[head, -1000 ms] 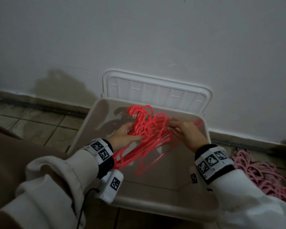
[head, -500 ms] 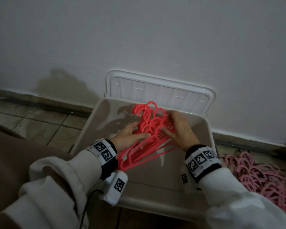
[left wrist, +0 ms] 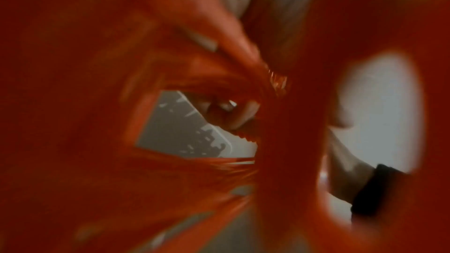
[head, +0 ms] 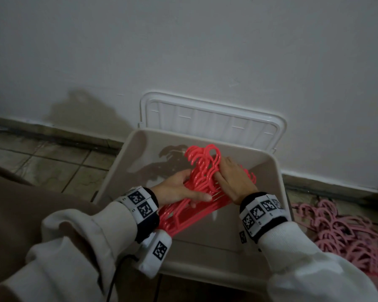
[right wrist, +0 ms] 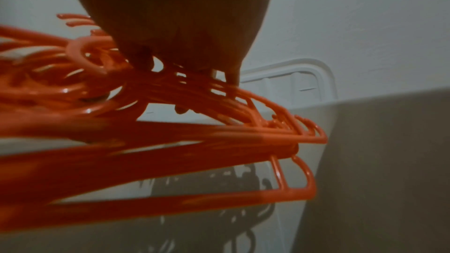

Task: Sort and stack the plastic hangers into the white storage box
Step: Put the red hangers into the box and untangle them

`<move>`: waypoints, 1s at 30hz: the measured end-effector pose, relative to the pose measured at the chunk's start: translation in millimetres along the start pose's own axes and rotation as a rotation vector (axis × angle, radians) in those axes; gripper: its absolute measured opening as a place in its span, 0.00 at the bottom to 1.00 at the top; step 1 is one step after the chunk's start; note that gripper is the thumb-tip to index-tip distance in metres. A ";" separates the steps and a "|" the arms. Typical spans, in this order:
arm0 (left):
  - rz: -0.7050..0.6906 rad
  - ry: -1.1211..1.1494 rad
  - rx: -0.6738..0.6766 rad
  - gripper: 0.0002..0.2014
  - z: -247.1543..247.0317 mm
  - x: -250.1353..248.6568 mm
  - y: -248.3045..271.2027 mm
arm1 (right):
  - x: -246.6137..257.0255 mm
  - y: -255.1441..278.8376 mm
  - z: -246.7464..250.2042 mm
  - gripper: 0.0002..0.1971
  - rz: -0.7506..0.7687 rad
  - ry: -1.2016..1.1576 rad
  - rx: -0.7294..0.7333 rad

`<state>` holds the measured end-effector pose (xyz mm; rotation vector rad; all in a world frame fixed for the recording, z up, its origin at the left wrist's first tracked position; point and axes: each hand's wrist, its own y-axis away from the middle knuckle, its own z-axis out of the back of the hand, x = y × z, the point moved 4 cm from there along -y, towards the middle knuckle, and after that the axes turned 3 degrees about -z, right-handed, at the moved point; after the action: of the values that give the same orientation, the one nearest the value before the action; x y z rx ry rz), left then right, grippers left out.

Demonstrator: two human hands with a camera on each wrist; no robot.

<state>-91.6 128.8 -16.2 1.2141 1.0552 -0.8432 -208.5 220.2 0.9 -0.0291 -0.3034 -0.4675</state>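
A bundle of several coral-red plastic hangers (head: 203, 164) hangs tilted over the white storage box (head: 277, 177), hooks toward the wall. My left hand (head: 179, 188) grips the bundle's left shoulder, thumb laid across the top. My right hand (head: 234, 179) holds the necks from the right, fingers curled over them. In the right wrist view the right hand (right wrist: 175, 16) presses down on the hangers (right wrist: 170, 161), whose ends fan out above the box wall (right wrist: 377, 161). The left wrist view is blurred, filled by the hangers (left wrist: 73, 141), with the box floor (left wrist: 175, 128) seen through a gap.
The box lid (head: 205, 118) leans against the white wall behind the box. A pile of paler pink hangers (head: 347, 232) lies on the tiled floor to the right. Brown fabric (head: 31, 210) covers the lower left.
My hands have drawn closer together, squeezing the spread hangers into a tighter bundle with the hooks lined up. My right hand slid left onto the necks.
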 end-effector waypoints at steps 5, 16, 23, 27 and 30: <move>0.024 -0.186 -0.009 0.22 7.3 4.7 -3.8 | -2.3 2.5 -1.0 0.46 -0.001 -0.058 0.166; 0.110 -0.374 0.167 0.35 12.7 8.2 -19.4 | -21.6 0.6 -24.2 0.24 0.027 -0.019 0.296; 0.068 -1.043 0.206 0.16 24.7 12.4 -66.9 | -38.5 2.6 -77.5 0.09 -0.374 -0.493 0.519; 0.112 -1.254 0.287 0.12 19.3 38.2 -97.1 | -61.4 0.7 -112.4 0.13 -0.602 -0.527 0.565; 0.157 -1.345 0.326 0.15 2.6 69.8 -118.7 | -71.9 3.7 -134.7 0.12 -0.686 -0.574 0.637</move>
<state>-180.0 107.6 -119.5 0.6740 -0.2734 -1.4052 -229.9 242.0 -148.7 0.5872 -1.0315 -1.0239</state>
